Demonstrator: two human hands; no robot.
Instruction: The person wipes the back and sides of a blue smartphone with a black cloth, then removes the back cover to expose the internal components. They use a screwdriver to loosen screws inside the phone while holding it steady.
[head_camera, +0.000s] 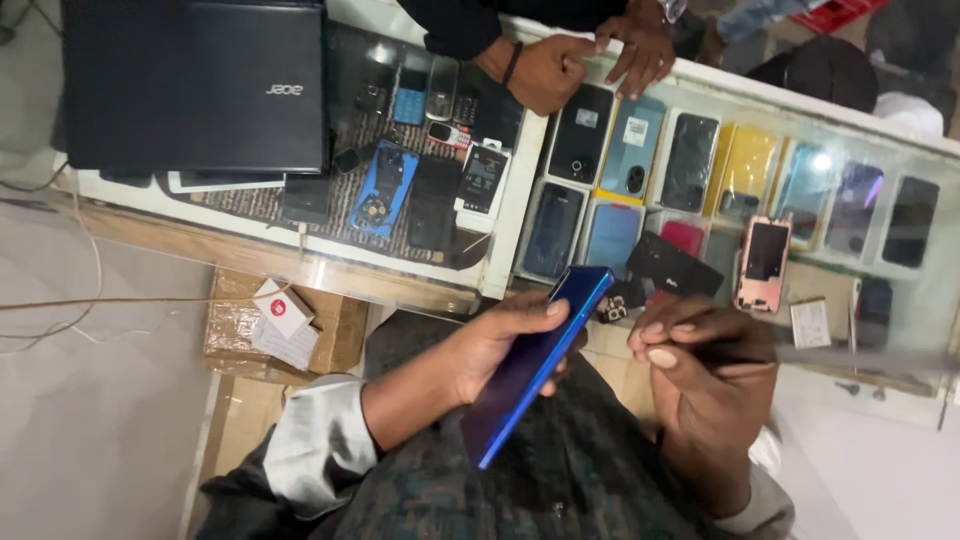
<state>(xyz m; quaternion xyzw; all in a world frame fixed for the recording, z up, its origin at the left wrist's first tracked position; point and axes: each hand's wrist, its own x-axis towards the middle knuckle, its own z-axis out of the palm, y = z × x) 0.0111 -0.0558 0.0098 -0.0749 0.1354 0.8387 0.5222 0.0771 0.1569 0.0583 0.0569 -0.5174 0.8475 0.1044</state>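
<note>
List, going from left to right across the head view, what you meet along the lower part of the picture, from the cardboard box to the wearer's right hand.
Cardboard box with small white cards on it → left hand → blue phone held edge-on in that hand → right hand, fingers curled, beside the phone.

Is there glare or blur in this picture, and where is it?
Head view: bright glare spots lie on the glass counter over the phones at right; the right hand looks slightly blurred; the blue phone in the left hand stays fairly sharp.
</note>
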